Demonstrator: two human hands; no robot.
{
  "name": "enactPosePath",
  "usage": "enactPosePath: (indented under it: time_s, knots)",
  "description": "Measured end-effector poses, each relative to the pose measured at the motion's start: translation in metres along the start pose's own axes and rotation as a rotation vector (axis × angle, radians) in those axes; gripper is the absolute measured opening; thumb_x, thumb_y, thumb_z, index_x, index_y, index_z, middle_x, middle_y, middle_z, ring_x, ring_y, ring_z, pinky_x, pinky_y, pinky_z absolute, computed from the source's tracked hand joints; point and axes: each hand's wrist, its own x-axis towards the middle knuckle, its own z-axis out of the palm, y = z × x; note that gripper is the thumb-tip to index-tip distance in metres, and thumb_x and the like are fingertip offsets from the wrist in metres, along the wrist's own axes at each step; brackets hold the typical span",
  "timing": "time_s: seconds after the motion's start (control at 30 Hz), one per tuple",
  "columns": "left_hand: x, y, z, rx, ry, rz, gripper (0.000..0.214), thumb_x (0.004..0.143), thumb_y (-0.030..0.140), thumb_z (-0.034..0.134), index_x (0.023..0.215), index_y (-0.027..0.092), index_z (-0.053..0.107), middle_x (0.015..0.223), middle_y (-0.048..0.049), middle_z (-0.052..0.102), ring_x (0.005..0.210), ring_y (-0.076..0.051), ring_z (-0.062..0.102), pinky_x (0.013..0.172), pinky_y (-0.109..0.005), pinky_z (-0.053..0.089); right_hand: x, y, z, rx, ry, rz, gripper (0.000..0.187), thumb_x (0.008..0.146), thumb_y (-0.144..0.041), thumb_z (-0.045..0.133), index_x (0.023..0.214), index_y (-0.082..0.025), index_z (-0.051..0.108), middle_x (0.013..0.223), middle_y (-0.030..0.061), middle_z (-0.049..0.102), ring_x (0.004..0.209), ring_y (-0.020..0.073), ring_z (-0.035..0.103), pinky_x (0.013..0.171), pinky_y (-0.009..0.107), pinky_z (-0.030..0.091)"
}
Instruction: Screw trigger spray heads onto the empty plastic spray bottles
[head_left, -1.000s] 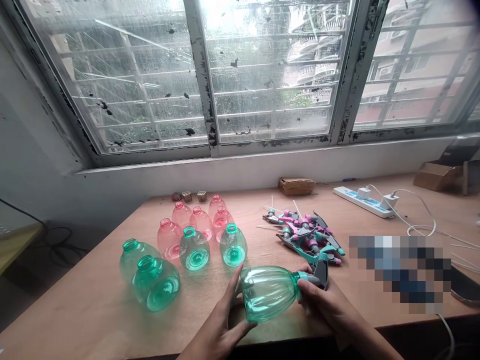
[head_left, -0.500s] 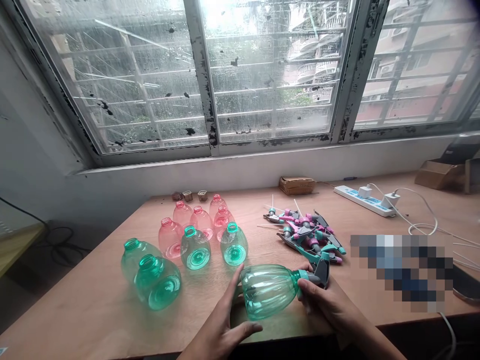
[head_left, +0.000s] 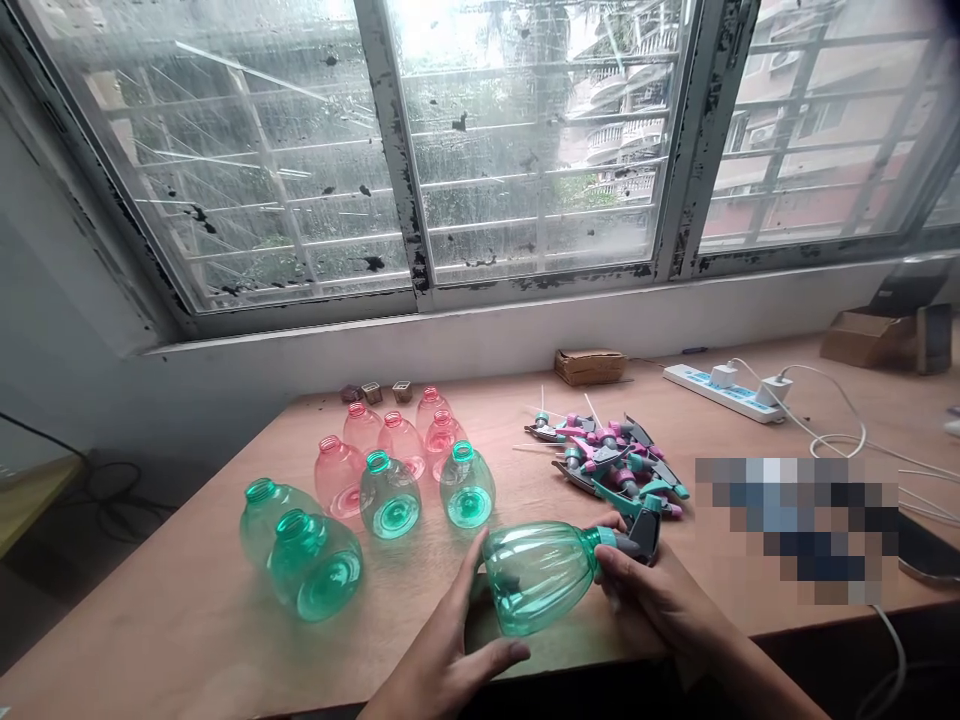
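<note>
A clear green spray bottle (head_left: 536, 580) lies on its side just above the table's front edge, its base toward the left. My left hand (head_left: 457, 625) cups that base, with fingers behind it and the thumb below. At the neck, my right hand (head_left: 637, 585) is closed around the turquoise collar, thumb on the near side. The grey, black and turquoise trigger sprayer head (head_left: 641, 535) sits on the bottle's neck and sticks out past my right fingers. My right fingertips are partly hidden behind the bottle's neck.
Open-necked green bottles (head_left: 319, 565) and pink bottles (head_left: 401, 440) stand on the left of the table (head_left: 187, 610). Behind my right hand lies a pile of loose sprayer heads (head_left: 615, 460). A white power strip (head_left: 724, 393), cables and a small cardboard box (head_left: 590, 367) are farther back.
The spray bottle has turned slightly in my hands, and its base tilts a little differently. Both hands keep nearly the same places. The camera view has shifted slightly.
</note>
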Motion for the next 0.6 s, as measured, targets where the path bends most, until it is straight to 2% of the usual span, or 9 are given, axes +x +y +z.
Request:
enactPosePath:
  time_s: [0.27, 0.47, 0.6]
  knots:
    - [0.0032, -0.0063, -0.0005, -0.04, -0.041, 0.084, 0.098, 0.089, 0.023, 0.07, 0.161, 0.039, 0.005, 0.169, 0.0001, 0.025, 0.155, -0.029, 0.025, 0.128, -0.049, 0.018, -0.0012, -0.0031, 0.0021, 0.004, 0.005, 0.006, 0.036, 0.087, -0.046, 0.078, 0.103, -0.022, 0.056, 0.066, -0.0034, 0.067, 0.05, 0.0137, 0.056, 0.051, 0.025, 0.038]
    - [-0.0006, -0.0001, 0.0002, -0.027, -0.012, 0.011, 0.109, 0.08, 0.018, 0.077, 0.163, 0.032, 0.007, 0.17, -0.0016, 0.023, 0.157, -0.03, 0.013, 0.129, -0.046, 0.011, -0.0011, -0.0043, 0.0021, -0.013, 0.005, 0.023, 0.041, 0.083, -0.049, 0.081, 0.101, -0.021, 0.057, 0.063, -0.0031, 0.065, 0.048, 0.0142, 0.055, 0.05, 0.026, 0.037]
    - [-0.0014, -0.0016, -0.0014, -0.02, 0.002, -0.031, 0.095, 0.083, 0.025, 0.076, 0.161, 0.028, 0.021, 0.169, -0.0029, 0.025, 0.157, -0.032, 0.012, 0.13, -0.049, 0.008, -0.0005, -0.0023, 0.0028, -0.015, 0.006, 0.016, 0.039, 0.084, -0.046, 0.081, 0.104, -0.021, 0.059, 0.066, -0.0031, 0.065, 0.049, 0.0142, 0.055, 0.051, 0.027, 0.04]
